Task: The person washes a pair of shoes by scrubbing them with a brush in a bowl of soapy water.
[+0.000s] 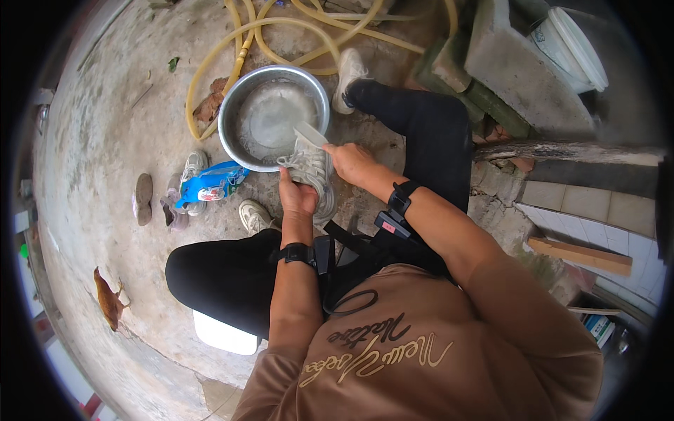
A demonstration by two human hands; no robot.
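A laced white sneaker (pixel 314 176) is gripped by my left hand (pixel 298 196) at its side, over the near right rim of a round metal basin (pixel 230 138). Water lies in the basin. My right hand (pixel 352 162) closes on the handle end of a pale brush (pixel 310 133), which touches the toe end of the sneaker; its bristles are hidden. To the left of the basin, a blue plastic packet (pixel 208 187) rests on a pair of light shoes (pixel 194 164). Beside them on the concrete is a single shoe (pixel 142 200) with its sole up.
A yellow hose (pixel 200 68) lies coiled beyond the basin. A brown hen (pixel 108 300) stands at the left. Under my leg shows a white stool (pixel 224 334). Concrete blocks (pixel 518 79) and a white bucket (pixel 571 50) are at the upper right, a wooden board (pixel 579 255) lower down.
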